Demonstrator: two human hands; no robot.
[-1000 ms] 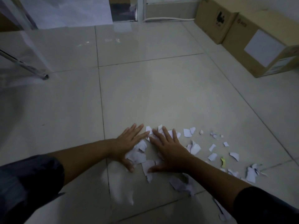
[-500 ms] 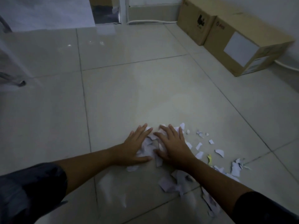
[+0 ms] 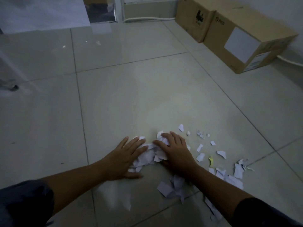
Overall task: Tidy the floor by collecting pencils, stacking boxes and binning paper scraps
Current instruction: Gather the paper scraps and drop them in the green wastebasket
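Observation:
A heap of white paper scraps (image 3: 146, 157) lies bunched on the tiled floor between my two hands. My left hand (image 3: 124, 158) lies flat, fingers spread, pressing against the heap's left side. My right hand (image 3: 174, 150) curls over the heap's right side, with scraps showing between its fingers. More loose scraps (image 3: 200, 157) are scattered to the right, and others (image 3: 172, 188) lie under my right forearm. A small yellow scrap (image 3: 211, 160) sits among them. Two cardboard boxes (image 3: 246, 41) stand side by side along the right wall. No pencils show.
A white cable (image 3: 147, 18) runs along the far skirting, and another cable shows behind the near box. A metal furniture leg (image 3: 14, 87) touches the floor at the far left. Bare tiles stretch ahead of my hands.
My hands have drawn closer together and pushed the scraps into a tighter heap. My right fingers have curled onto the paper. The view has shifted, so the boxes sit further left in it.

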